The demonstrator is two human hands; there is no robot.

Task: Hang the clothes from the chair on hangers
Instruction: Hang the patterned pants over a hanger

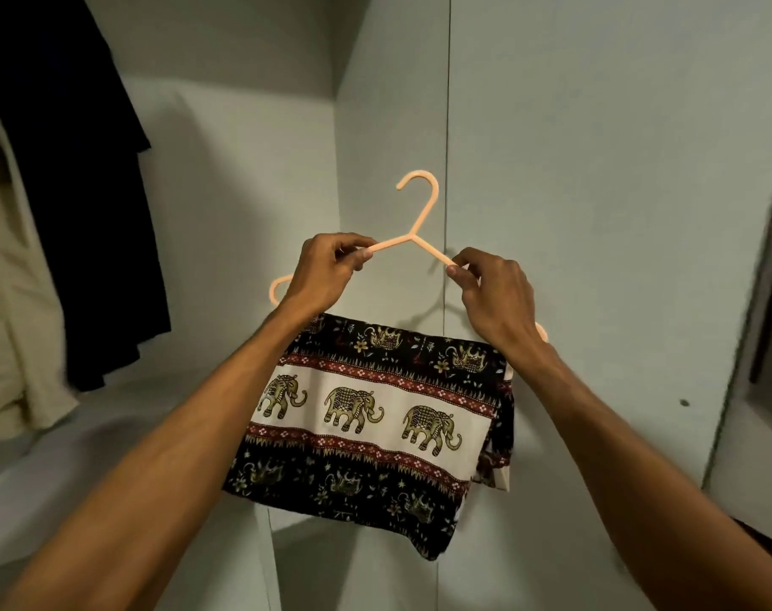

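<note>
Both bare forearms reach up and away from the near corners, converging toward centre. Left hand [327, 269]: knuckles up, thumb and forefinger closed in a pinch grip at the fingertips. Right hand [494, 297]: same pinch grip, remaining fingers curled, wrist slightly lower than the left.

Both forearms bare, no sleeves; left hand [327, 271], right hand [494, 297] ungloved.
</note>
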